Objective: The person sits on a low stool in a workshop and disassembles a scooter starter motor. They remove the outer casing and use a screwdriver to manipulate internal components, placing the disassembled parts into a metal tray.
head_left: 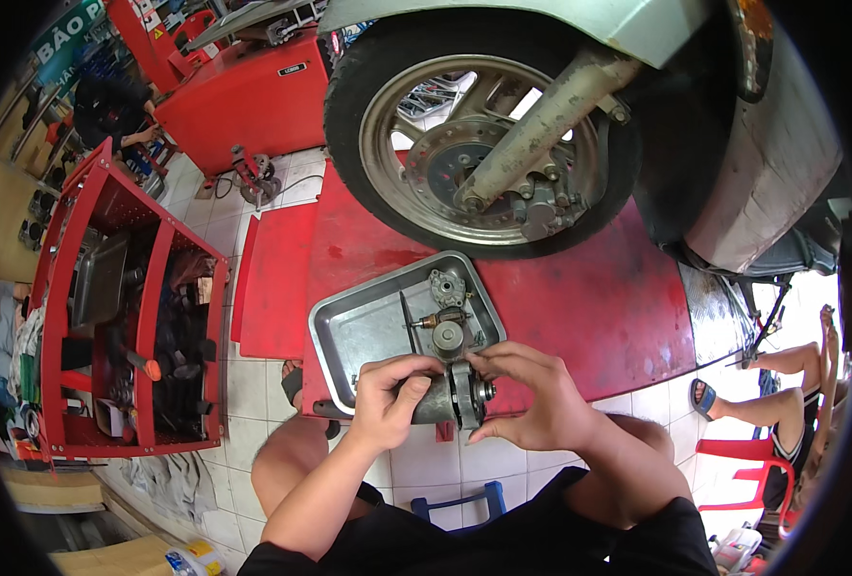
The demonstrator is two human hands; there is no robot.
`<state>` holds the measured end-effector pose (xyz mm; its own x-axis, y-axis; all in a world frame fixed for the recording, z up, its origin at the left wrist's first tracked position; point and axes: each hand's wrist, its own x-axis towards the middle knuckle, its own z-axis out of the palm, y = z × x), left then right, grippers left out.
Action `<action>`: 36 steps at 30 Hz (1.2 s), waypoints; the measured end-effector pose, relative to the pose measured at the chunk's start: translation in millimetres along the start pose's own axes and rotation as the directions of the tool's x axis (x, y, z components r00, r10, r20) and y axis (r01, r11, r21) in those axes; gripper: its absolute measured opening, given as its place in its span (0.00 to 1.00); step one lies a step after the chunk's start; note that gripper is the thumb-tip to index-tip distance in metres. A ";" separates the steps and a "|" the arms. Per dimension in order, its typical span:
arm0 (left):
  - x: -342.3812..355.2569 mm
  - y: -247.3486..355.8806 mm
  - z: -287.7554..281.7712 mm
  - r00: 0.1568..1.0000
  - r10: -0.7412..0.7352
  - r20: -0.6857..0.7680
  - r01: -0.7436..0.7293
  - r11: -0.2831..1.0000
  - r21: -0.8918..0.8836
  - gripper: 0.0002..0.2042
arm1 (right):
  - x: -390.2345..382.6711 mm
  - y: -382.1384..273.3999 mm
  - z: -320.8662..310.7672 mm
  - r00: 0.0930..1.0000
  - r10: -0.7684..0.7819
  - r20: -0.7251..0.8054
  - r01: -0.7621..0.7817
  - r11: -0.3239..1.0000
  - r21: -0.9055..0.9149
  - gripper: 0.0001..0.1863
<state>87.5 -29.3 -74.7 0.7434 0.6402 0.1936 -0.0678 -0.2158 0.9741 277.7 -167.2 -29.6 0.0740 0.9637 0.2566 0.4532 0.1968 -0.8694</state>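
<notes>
In front of my body, over the near edge of a metal tray (364, 322), I hold a small motor with a dark cylindrical housing (434, 405) and a grey metal end cover (466, 396). A short shaft sticks out on its right side. My left hand (388, 401) is wrapped round the housing. On the other end, my right hand (541, 398) has its thumb and fingers curved about the cover's rim. Inside the tray lie a cast metal cover (447, 288), a round silver part (448, 335) and a long thin dark tool (408, 322).
The tray rests on a red lift platform (589, 326), beside a motorcycle's front wheel (349, 144). A red tool cart (143, 326) stands at left, a blue stool (460, 506) below. One person's leg (781, 413) shows at right; another person (109, 106) is at far left.
</notes>
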 end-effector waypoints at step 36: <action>-10.1 -7.4 1.1 0.995 -0.086 -0.041 0.083 0.994 -0.077 0.31 | -8.8 -8.4 6.8 0.998 0.063 -0.013 -0.063 0.998 0.029 0.42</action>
<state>81.2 -34.9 -84.1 0.7186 0.6861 0.1137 -0.0570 -0.1049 0.9928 267.2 -176.1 -27.4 0.1143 0.9717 0.2070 0.4215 0.1412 -0.8957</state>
